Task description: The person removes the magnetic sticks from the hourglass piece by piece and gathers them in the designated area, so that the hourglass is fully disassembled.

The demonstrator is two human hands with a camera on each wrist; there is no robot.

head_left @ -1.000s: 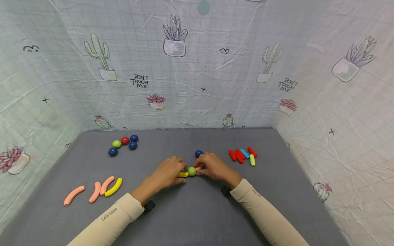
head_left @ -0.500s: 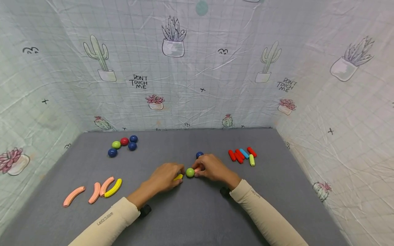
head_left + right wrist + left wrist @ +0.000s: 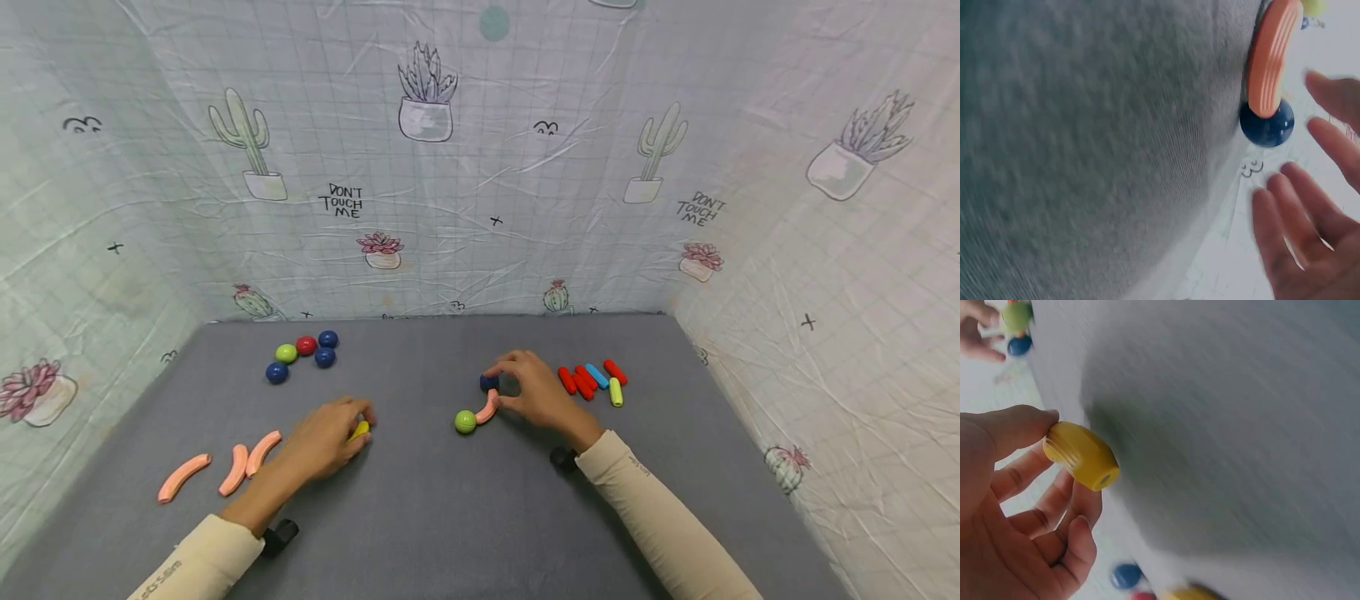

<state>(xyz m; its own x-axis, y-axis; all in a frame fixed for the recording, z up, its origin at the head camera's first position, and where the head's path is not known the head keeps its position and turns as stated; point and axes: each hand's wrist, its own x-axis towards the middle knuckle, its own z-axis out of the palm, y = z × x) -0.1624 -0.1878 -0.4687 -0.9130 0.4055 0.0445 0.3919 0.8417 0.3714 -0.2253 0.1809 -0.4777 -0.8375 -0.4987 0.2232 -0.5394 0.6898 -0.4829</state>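
Note:
My left hand pinches a short yellow piece just above the grey table, left of centre. The left wrist view shows the yellow piece held between thumb and fingers. A green ball lies at the centre, joined to a pink curved piece that leads to a dark blue ball. My right hand arches over that blue ball. In the right wrist view its fingers are spread, apart from the blue ball and the pink piece.
Several balls, blue, red and green, sit at the back left. Three pink curved pieces lie at the front left. Short red, blue and green sticks lie right of my right hand. Cactus-print cloth walls close in three sides.
My left hand has pulled the yellow piece away from the green ball and carried it left. My right hand has let go of the pink piece and moved back to the blue ball.

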